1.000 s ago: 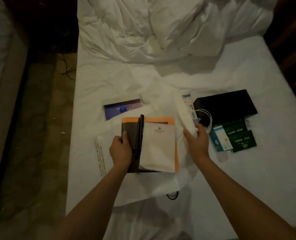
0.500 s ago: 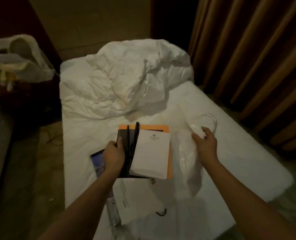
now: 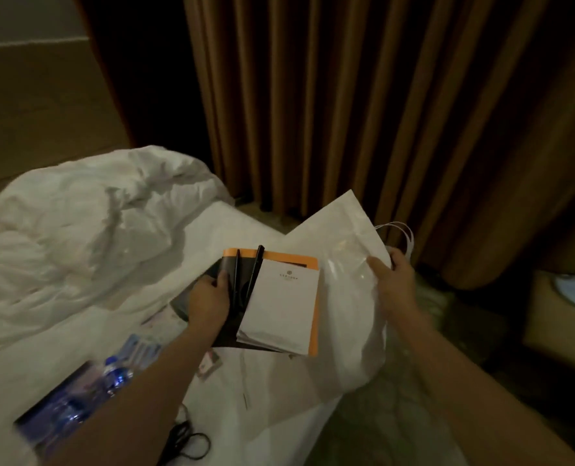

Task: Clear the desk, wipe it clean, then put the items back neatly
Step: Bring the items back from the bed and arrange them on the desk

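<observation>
Pens (image 3: 251, 277) point away, left hand (image 3: 209, 297) gripping stack (image 3: 281, 311)

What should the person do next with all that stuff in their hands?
Probably carry both loads over to the desk and set them down. The left hand grips a stack of folder, notepad and two pens; the right hand holds a white bag lifted off the bed. Both hands are full, and the view has turned away from the bed.
</observation>
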Demonstrator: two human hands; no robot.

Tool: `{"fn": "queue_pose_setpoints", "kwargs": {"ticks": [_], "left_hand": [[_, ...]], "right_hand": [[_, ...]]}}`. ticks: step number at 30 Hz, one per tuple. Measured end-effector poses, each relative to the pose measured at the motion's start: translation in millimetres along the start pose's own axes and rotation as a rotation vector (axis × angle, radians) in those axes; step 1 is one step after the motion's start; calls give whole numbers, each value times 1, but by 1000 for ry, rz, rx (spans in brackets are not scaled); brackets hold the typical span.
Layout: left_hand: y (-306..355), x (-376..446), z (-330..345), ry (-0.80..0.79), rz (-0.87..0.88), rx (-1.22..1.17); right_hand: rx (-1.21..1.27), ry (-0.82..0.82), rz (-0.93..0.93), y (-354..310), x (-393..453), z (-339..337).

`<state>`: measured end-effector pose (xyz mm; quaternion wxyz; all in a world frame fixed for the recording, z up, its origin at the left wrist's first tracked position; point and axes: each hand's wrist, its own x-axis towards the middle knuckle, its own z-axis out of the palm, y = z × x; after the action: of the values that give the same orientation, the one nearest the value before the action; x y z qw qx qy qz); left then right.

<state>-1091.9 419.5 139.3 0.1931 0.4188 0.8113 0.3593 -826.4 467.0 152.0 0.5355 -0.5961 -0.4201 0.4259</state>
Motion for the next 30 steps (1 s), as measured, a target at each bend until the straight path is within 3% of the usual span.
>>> {"fn": "queue_pose_setpoints", "kwargs": {"ticks": [14,30], "left_hand": [[233,-143,241,-384,293,-37],[500,-282,495,-886,710,-68]], "right_hand": [[44,476,-71,-18,38,-350],[57,1146,-144,-24,62,-633]]}}
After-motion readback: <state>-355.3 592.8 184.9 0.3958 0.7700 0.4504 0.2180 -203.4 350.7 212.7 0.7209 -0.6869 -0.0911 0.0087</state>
